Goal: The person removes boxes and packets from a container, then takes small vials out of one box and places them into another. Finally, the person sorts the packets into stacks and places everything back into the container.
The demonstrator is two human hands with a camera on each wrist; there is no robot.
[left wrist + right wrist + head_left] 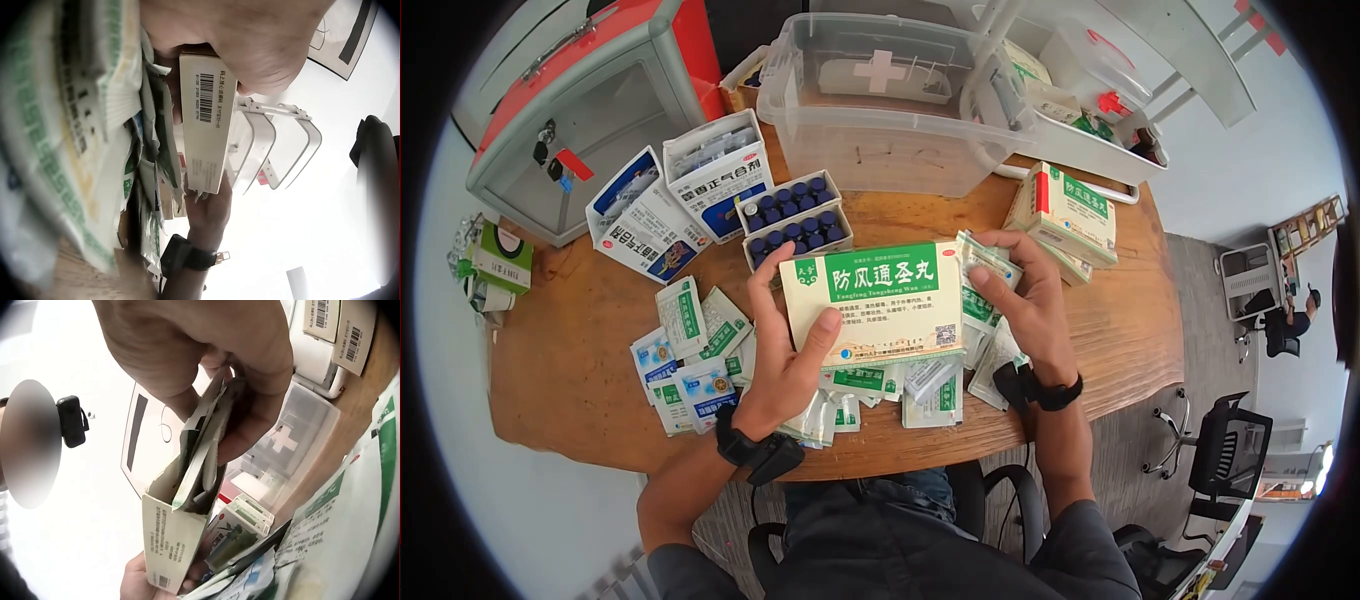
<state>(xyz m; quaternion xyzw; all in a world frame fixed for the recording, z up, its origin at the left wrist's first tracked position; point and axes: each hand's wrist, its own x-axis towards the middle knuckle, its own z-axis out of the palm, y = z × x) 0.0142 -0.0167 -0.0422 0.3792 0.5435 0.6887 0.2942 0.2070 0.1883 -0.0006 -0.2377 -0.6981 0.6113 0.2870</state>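
My left hand point(785, 350) grips a cream medicine box with a green label point(872, 302) above the wooden table point(580, 370), thumb across its front. In the left wrist view the box's barcoded side point(205, 122) shows under my palm. My right hand point(1020, 300) pinches several green-and-white sachets point(985, 275) at the box's open right end. In the right wrist view the sachets point(203, 447) stand partly inside the open box point(169, 540), held by my fingers point(250, 394).
Loose sachets point(700, 350) lie scattered on the table beneath the box. Behind it stand a tray of blue-capped vials point(793, 222), white medicine boxes point(680, 195), a clear first-aid bin point(880, 100), a grey-and-red case point(590, 90) and stacked boxes point(1065, 215).
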